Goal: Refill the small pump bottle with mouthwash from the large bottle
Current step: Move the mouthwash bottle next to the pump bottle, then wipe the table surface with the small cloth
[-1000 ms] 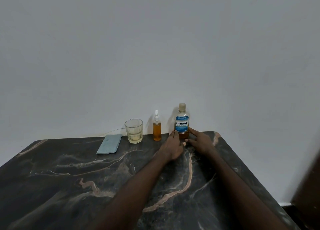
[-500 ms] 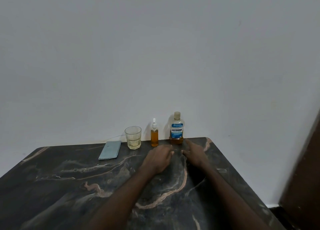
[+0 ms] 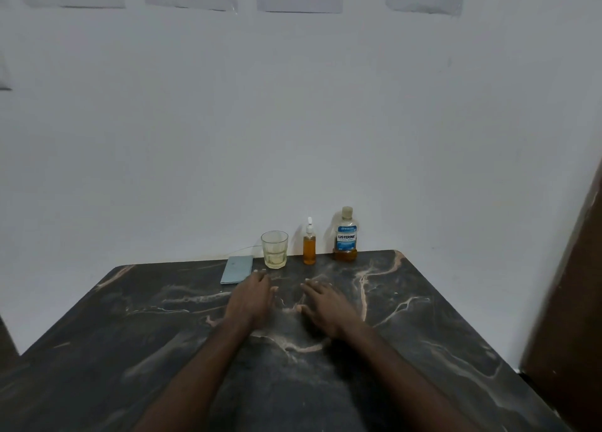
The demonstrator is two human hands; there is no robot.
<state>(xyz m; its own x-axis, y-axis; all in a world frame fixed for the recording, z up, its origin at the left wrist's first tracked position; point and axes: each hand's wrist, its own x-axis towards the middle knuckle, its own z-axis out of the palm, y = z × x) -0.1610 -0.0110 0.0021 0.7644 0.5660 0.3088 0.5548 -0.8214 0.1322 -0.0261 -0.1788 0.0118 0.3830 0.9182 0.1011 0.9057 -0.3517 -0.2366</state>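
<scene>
Amber liquid in the LISTERINE bottle (maybe "Cool Mint"?) near the pump bottle; left hand and right hand flat on marble table, fingers loosely apart.

Glass beside pale blue phone on dark marble table.

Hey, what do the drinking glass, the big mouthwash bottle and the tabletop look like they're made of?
Drinking glass: likely clear glass, with a thick see-through wall and pale liquid visible inside.
Large mouthwash bottle: probably clear glossy plastic, with a printed blue label and a pale screw cap.
Tabletop: dark stone or a marble-look laminate with pinkish veins and a fairly dull sheen; I cannot tell which.
</scene>
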